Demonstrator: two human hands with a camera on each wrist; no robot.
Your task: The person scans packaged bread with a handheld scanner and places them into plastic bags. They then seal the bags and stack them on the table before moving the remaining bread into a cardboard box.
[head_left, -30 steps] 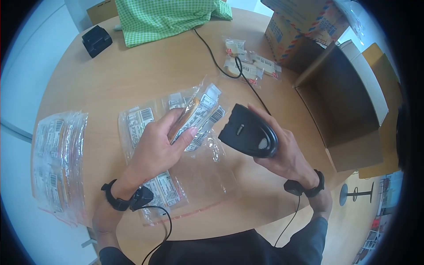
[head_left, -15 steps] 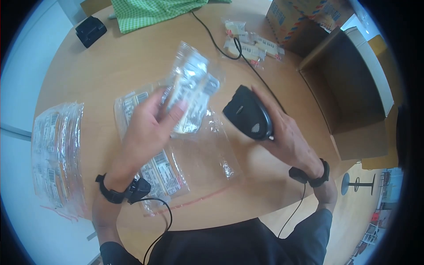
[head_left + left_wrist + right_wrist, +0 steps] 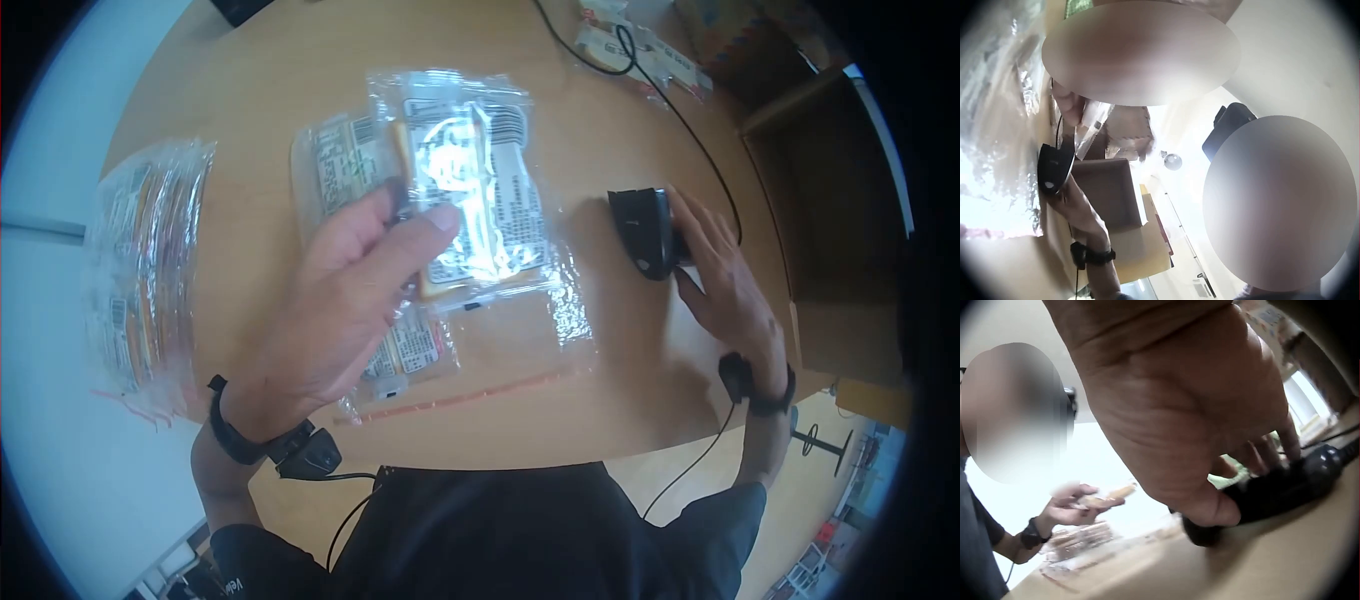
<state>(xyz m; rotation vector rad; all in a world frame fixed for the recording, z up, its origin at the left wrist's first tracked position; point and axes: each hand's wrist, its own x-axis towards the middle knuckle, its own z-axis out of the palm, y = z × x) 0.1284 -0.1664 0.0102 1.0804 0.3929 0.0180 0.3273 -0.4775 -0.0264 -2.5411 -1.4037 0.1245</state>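
Note:
In the head view my left hand (image 3: 345,300) pinches clear packets (image 3: 515,200) by their left edge, thumb on top; printed labels and a barcode show under strong glare. Tan, bread-like contents show at the packets' edges. On the table at the right is a black barcode scanner (image 3: 637,230). Over its handle lies my right hand (image 3: 738,300), fingers spread and fairly straight. From the right wrist view, the thumb (image 3: 1222,509) touches the handle's near side, fingers reach past the far side, and a gap shows under the palm. Beneath the held packets lies a flat clear bag (image 3: 520,365) with more labelled packets.
A thick stack of bagged packets (image 3: 140,290) stands at the left. Several loose packets (image 3: 640,50) lie at the back right, beside the scanner's black cable (image 3: 700,140). An open cardboard box (image 3: 830,190) stands at the right edge.
The scanner has gone from my right hand's raised grip down to the table, farther right, and the fingers have spread. My left hand has raised the packets and turned their labels toward the head camera.

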